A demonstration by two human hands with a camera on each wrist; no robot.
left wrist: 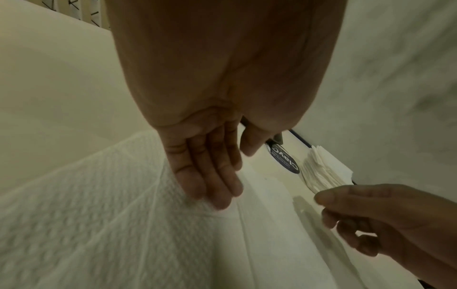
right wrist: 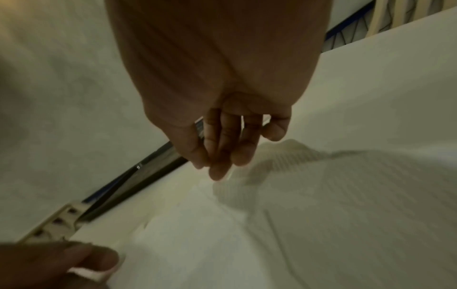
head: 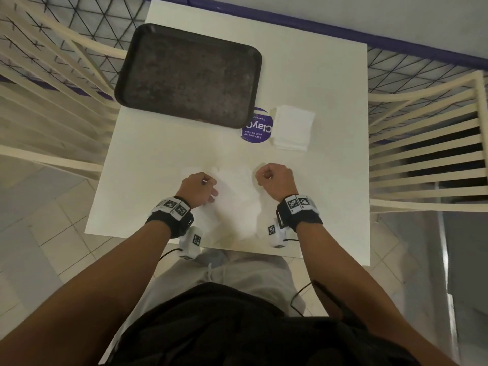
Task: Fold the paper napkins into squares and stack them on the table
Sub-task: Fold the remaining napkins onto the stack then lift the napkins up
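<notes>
- While both my hands work over the near middle of the white bench [head: 330, 180], an unfolded paper napkin [head: 235, 196] lies between them, reaching from the near edge out towards the middle.
- Its long axis, as far as I can tell against the white top, runs away from me; the far end is rumpled and lifted.
- That napkin is thin white tissue with a fine embossed, quilted texture and straight crease lines running lengthwise.
- My left hand [head: 199, 188] rests on the napkin's left part with its fingers [left wrist: 210, 176] fairly straight and close together, tips on the paper.
- My right hand [head: 274, 179] is over the napkin's far right corner, fingers bunched downward and thumb drawn in; the wrist view is blurred, so I cannot tell whether this grip actually pinches the paper.
- Farther out on the right lies a stack of folded napkins [head: 293, 129], roughly square, its layered edges slightly uneven.
- Just left of that stack is a round purple sticker [head: 260, 130], partly covered by a dark rectangular tray [head: 188, 75] with rounded corners and a speckled surface.
</notes>
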